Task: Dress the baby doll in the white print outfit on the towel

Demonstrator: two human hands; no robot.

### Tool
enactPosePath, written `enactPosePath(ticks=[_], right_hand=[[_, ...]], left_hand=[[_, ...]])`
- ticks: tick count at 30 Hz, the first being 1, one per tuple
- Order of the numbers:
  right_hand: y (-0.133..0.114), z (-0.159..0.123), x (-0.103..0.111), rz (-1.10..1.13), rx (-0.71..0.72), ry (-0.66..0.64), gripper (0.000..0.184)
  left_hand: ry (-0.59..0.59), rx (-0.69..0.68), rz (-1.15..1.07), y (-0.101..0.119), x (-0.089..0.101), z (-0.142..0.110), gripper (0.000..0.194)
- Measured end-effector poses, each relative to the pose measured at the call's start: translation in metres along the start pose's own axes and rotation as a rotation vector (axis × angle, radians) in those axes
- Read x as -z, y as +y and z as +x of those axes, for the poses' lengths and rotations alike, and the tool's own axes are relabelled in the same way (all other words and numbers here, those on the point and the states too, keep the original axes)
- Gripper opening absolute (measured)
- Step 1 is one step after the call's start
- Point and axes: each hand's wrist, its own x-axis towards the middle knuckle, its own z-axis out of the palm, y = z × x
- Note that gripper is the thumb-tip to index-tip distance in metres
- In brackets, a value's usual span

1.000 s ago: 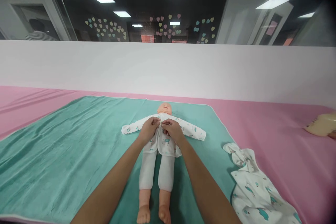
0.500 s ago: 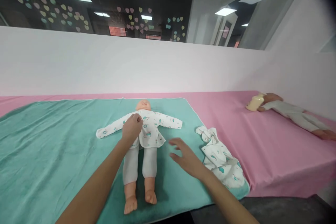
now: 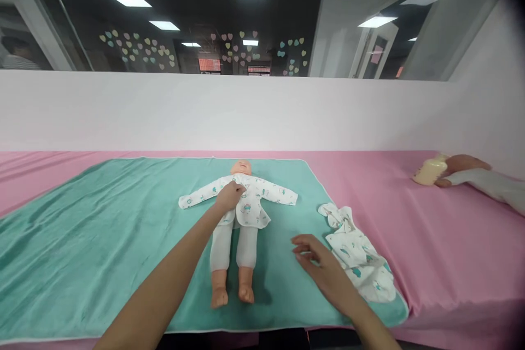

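Observation:
A baby doll [image 3: 241, 167] lies on its back on a green blanket [image 3: 135, 219], its arms spread out. It wears a white printed shirt [image 3: 250, 202] and white trousers [image 3: 247, 246]; its feet are bare. At the chest, my left hand [image 3: 229, 197] is closed with the fingertips pinched at the front edge of the shirt. My right hand [image 3: 322, 268] hovers to the right of the doll's legs, fingers curved and apart, holding nothing. Just beyond that hand is a crumpled white printed garment [image 3: 356, 254].
Pink sheeting [image 3: 361, 197] covers the surface under the blanket. On the far right, a yellow bottle [image 3: 430, 170] stands beside a second doll [image 3: 488, 180] in pale clothes. A white wall [image 3: 164, 109] with a window above it closes off the back.
My right hand has drawn away from the shirt, to the right and nearer me. My left hand stays at the doll's chest. The view has turned left and tilted up somewhat.

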Motion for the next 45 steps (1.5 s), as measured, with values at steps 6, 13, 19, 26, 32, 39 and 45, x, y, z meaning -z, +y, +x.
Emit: enactPosePath(ticks=[6, 13, 19, 26, 32, 39, 45], right_hand=[[0.002, -0.010, -0.025, 0.074, 0.068, -0.168, 0.016], [-0.012, 0.021, -0.040, -0.037, 0.175, -0.048, 0.022], [-0.022, 0.151, -0.081, -0.325, 0.321, 0.185, 0.039], [-0.008, 0.232, -0.099, -0.643, 0.081, 0.176, 0.032], [0.020, 0.193, -0.012, -0.734, -0.095, 0.182, 0.037], [0.032, 0.066, 0.118, -0.919, -0.215, -0.220, 0.027], [0.003, 0.003, 0.130, -0.866, -0.081, -0.285, 0.020]], left_hand=[[0.036, 0.080, 0.041, -0.011, 0.005, 0.013, 0.038], [0.051, 0.173, 0.068, -0.014, 0.002, 0.052, 0.034], [0.070, 0.143, 0.108, -0.012, -0.002, 0.067, 0.028], [0.051, 0.245, 0.144, -0.051, 0.006, 0.063, 0.029], [-0.032, 0.207, 0.300, -0.089, 0.029, 0.047, 0.031], [0.026, -0.041, 0.259, -0.059, 0.039, 0.018, 0.034], [-0.203, -0.370, -0.246, 0.040, 0.039, -0.033, 0.033]])
